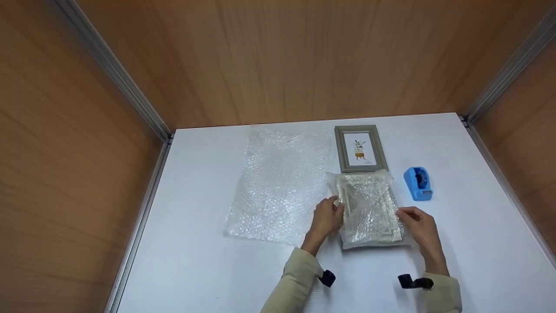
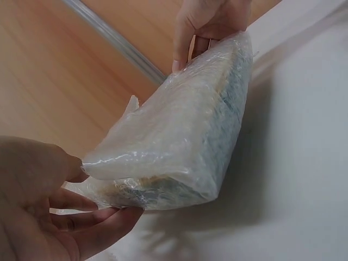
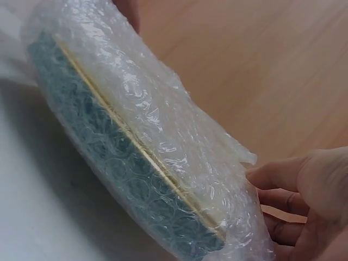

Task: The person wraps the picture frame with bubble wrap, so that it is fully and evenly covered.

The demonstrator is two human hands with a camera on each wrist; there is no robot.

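A picture frame wrapped in bubble wrap [image 1: 368, 211] is between my two hands, its outline showing through the clear plastic. My left hand [image 1: 328, 217] holds its left side; in the left wrist view, thumb and curled fingers [image 2: 111, 231] take the wrapped edge from above and below. On the opposite side my right hand [image 1: 420, 226] pinches the wrap at the edge. The right wrist view shows the thumb [image 3: 277, 173] on top of the plastic and the other fingers bent at its side. A loose flap of wrap sticks up along the bundle.
A flat sheet of bubble wrap [image 1: 280, 187] lies to the left on the white table [image 1: 191, 208]. Behind the bundle is an unwrapped picture frame [image 1: 382, 150] with a small plant print. A blue tape dispenser [image 1: 418, 184] stands at the right. Wooden panels [image 1: 304, 61] enclose the table.
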